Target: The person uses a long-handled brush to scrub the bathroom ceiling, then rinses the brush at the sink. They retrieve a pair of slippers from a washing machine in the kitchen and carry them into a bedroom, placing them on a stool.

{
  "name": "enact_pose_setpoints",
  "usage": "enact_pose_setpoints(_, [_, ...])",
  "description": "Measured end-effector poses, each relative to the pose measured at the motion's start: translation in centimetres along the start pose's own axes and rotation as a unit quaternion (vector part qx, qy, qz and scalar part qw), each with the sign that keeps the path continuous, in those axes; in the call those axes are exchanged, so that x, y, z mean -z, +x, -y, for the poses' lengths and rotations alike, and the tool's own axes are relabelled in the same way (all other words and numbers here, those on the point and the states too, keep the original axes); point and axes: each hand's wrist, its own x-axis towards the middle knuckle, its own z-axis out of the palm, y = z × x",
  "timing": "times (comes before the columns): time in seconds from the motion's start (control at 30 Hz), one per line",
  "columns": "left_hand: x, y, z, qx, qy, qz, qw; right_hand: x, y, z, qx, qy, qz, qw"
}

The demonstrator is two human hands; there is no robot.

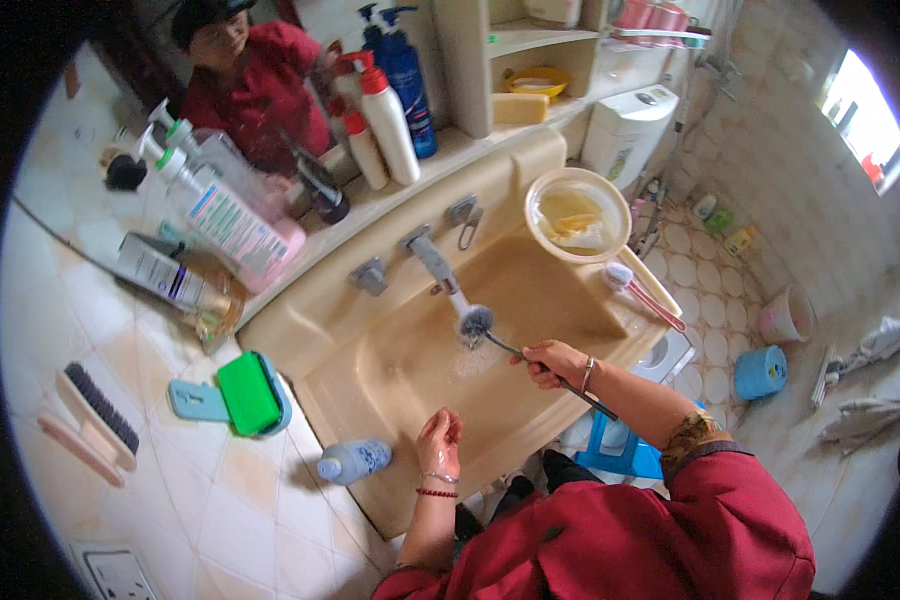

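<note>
My right hand grips the dark handle of a round-headed scrubbing brush, whose tail end sticks out past my wrist. The grey bristle head is at the outlet of the faucet, in running water. Water splashes onto the floor of the beige sink basin beneath it. My left hand hangs over the basin's front left part, wet, fingers loosely curled, with nothing seen in it. Left of that hand, a blue-and-white bottle lies at the basin's left rim.
A lined tub and a pink-handled brush rest on the basin's right side. Pump bottles line the ledge below the mirror. On the left wall are a green sponge in a holder and a scrub brush. A blue stool stands below.
</note>
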Motion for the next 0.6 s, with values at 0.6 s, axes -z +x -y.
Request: enact_pose_setpoints(0.6, [-10.0, -6.7, 1.6, 0.169, 0.081, 0.273, 0.944, -4.2, 5.5, -4.2, 0.107, 0.217, -0.009, 0.97])
